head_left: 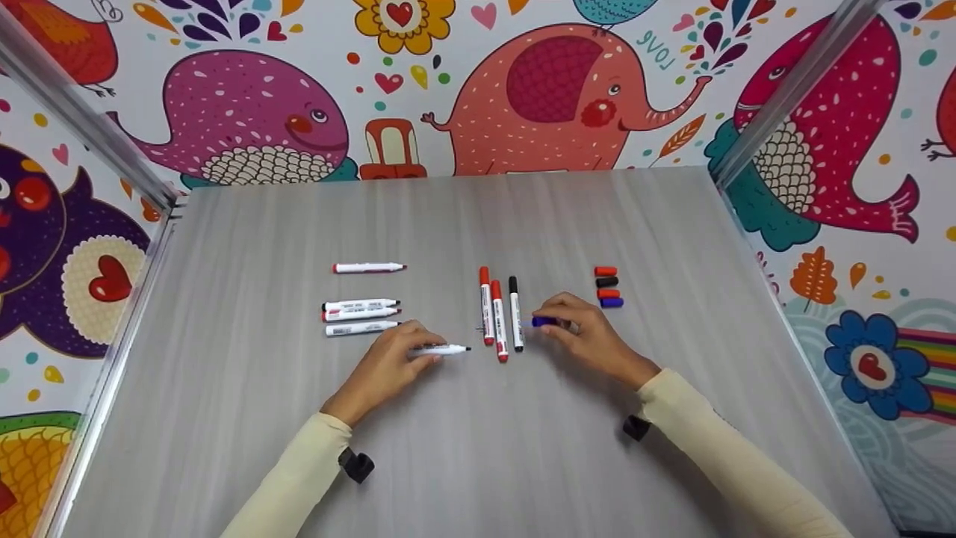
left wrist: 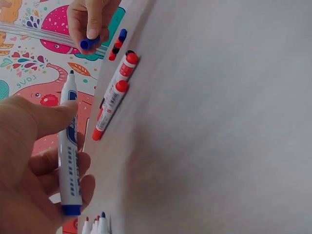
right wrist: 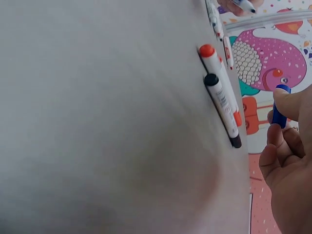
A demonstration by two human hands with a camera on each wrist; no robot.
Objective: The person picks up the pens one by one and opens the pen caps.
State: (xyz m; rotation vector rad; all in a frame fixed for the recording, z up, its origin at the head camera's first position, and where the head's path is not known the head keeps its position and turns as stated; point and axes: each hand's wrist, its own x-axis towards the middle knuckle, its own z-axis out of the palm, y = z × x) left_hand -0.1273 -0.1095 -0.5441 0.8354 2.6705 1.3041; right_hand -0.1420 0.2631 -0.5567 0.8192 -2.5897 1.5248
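My left hand (head_left: pixel 388 366) holds a white marker (left wrist: pixel 71 187) with a blue end, its bare dark tip pointing right. Between thumb and fingers, my right hand (head_left: pixel 594 336) pinches a blue marker cap (right wrist: pixel 279 117); in the left wrist view the cap's hollow end shows. Tip and cap are apart. On the table between the hands lie capped markers: two red markers (head_left: pixel 499 321) and one black marker (head_left: pixel 515 314), side by side and roughly upright in the head view.
Left of centre lie several uncapped markers (head_left: pixel 362 305), tips to the right, with one red-ended marker (head_left: pixel 370 267) farther back. At the right, several loose caps (head_left: pixel 609 294) in red, black and blue form a short column. Patterned walls (head_left: pixel 403 90) border the grey table (head_left: pixel 463 448).
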